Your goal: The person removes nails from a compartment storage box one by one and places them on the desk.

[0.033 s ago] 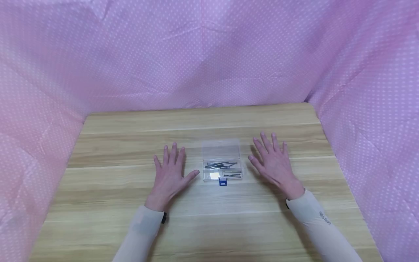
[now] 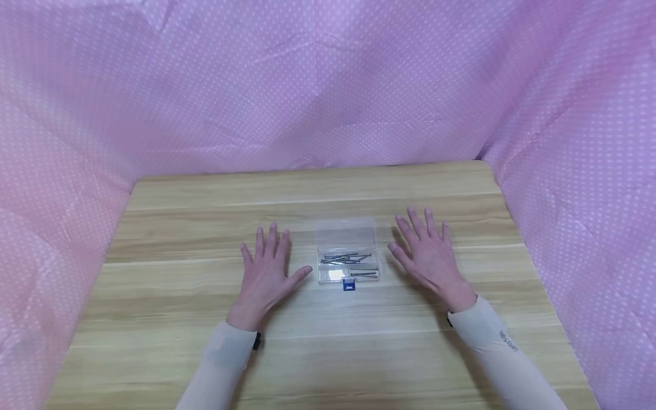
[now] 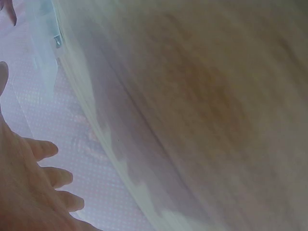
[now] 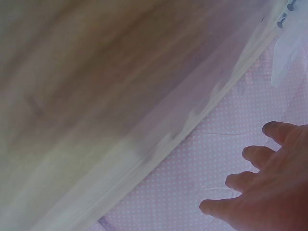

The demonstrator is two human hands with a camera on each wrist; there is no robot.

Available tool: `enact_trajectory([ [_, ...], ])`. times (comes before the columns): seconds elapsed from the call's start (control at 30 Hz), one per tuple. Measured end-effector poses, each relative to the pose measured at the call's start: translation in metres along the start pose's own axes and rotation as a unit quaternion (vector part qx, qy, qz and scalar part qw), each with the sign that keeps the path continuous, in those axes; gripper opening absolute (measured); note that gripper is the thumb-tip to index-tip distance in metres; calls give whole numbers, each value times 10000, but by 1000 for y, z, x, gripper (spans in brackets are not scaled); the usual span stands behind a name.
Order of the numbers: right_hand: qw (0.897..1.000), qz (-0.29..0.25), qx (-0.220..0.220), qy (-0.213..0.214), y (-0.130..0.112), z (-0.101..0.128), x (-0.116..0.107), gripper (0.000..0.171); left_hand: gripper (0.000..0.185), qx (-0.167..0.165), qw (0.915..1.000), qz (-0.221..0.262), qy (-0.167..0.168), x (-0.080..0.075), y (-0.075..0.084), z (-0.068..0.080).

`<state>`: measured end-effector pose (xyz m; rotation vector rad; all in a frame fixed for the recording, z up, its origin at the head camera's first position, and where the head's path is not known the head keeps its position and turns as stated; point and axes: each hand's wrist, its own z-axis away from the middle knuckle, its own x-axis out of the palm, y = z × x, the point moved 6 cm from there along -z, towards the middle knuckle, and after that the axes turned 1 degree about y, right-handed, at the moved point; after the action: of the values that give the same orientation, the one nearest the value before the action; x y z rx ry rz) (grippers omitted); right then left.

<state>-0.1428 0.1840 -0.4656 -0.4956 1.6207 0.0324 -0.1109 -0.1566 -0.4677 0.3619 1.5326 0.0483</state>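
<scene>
Box: a small clear plastic box [image 2: 347,250] lies on the desk [image 2: 318,353], about midway between the left and right edges and a little nearer the far edge than the near one.
Contents: a loose bundle of thin metal pins [image 2: 349,262], lying mostly crosswise in the near half of the box.
Latch: a small blue clasp [image 2: 348,284] on the box's near side.
Left hand: the left hand [image 2: 266,276] lies flat, palm down, fingers spread and straight, grasping nothing; its thumb points toward the box, close to it but apart.
Right hand: the right hand [image 2: 429,256] lies flat the same way, fingers spread, released and holding nothing, just beside the box's right side without touching.
Sleeves: pale sleeves [image 2: 504,347] cover both forearms down to the wrists.
Desk: light wood grain running left to right.
Backdrop: pink dotted cloth [image 2: 328,85] hangs behind the far edge and along both side edges.
</scene>
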Motion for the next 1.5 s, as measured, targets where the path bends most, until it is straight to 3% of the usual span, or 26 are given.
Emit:
enact_trajectory([
  [0.47,10000,-7,-72,-30,-1,1,2,73,102,86,9999,25,135,3,4,-1],
  [1.0,9993,-34,-366,-64,-23,3,-3,73,103,135,9998,92,114,0,14,-1],
  [1.5,9962,-501,-671,-225,-41,5,-1,69,98,466,9968,610,226,2,26,3],
])
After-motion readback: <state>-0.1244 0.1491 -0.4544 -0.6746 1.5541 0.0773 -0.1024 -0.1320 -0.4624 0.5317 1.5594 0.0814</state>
